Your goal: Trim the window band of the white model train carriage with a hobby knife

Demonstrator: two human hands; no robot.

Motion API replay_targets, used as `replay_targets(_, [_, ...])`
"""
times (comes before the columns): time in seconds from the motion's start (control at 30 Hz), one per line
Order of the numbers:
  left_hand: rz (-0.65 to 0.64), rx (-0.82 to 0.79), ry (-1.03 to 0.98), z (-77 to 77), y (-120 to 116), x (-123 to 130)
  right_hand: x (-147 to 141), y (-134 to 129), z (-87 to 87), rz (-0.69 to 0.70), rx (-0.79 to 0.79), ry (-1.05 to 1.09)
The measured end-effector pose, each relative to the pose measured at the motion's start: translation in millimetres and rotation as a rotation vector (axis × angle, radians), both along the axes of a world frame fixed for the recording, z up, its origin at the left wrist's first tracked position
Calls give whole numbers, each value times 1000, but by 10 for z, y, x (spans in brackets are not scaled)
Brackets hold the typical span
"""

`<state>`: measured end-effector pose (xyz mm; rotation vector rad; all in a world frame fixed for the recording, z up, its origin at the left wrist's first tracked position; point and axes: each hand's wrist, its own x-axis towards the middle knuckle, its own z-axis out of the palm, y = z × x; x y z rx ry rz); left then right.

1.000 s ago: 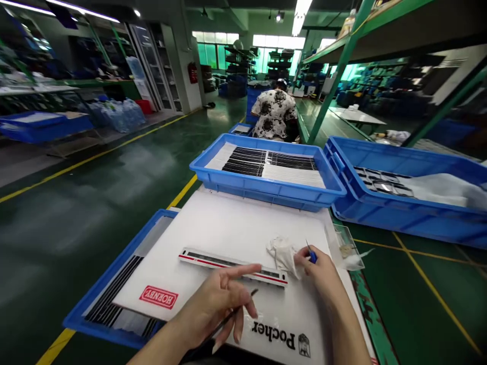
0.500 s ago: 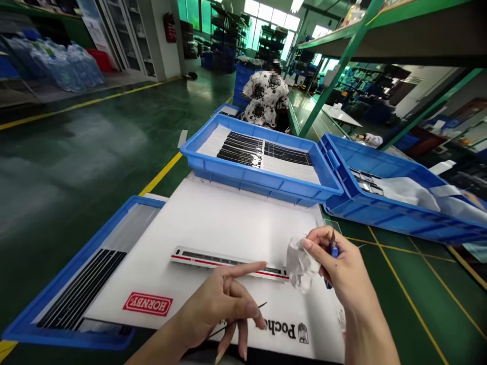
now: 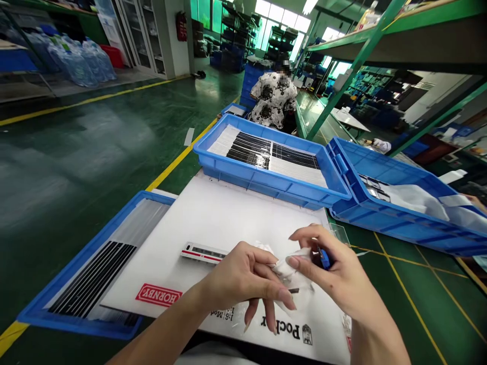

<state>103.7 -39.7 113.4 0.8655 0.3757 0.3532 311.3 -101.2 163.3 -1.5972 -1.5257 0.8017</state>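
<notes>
The person's left hand (image 3: 243, 276) is curled, with the fingers bent down, and it holds a thin black stick (image 3: 293, 290). Only the tip of the stick shows, so what kind of tool it is cannot be told. The same hand's fingertips touch a crumpled soft white cloth (image 3: 291, 268). The person's right hand (image 3: 335, 268) has its fingers pressed together and pinches the other side of the cloth. It also holds a small blue-handled tool (image 3: 324, 258), which is partly hidden.

Both hands are over the front of a big flat white board (image 3: 224, 215), near its right side. A long white toy train car with a red stripe (image 3: 201, 252) lies on the board, left of the middle. Its far end is hidden behind the left hand. A red HORNBY label (image 3: 158, 295) is printed near the board's left front corner, and black Pocher words (image 3: 279, 329) are by the front edge.

Past the far edge sits a blue plastic tray of black and white strips (image 3: 243, 175). A blue plastic crate (image 3: 395, 218) sits to the right. Another blue tray (image 3: 91, 324) pokes out under the board's left edge. Far off, a co-worker in a black and white shirt (image 3: 273, 99) sits with their back turned.
</notes>
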Motion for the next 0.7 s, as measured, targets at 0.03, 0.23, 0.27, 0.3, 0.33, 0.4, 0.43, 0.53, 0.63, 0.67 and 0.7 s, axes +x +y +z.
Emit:
replay_targets(0.03, [43,-2,-5,-8,-10,-11,-8,-26,-66,-53,8,22])
replay_targets(0.23, [259,-58,-44,-55,-66,-32,-251,-272,-410,-250,-24,209])
replay_targets(0.27, [270,-68,-44,-63,-81,-26,-305,-295,-435,-250,-29,249])
replay_targets(0.3, [274,-75,-43,-69,-97,-20,-353,-307,-450,-249,-25,287])
replay_targets(0.33, [277,-77,-40,-72,-111,-13,-389,-311,-458,-248,-12,323])
replay_targets(0.4, [292,-85,-40,-71,-131,-5,-426,-306,-460,-250,39,380])
replay_targets(0.43, [309,-97,-49,-69,-134,-5,-429,-303,-458,-254,71,400])
replay_targets(0.53, [382,-156,-70,-65,-116,-32,-407,-327,-461,-282,167,437])
replay_targets(0.63, [435,-182,-60,-78,-78,-105,-353,-400,-520,-344,234,451])
replay_targets(0.67, [453,-185,-60,-82,-65,-136,-320,-429,-559,-374,247,452])
replay_targets(0.7, [478,-190,-66,-86,-53,-168,-275,-455,-607,-408,254,451])
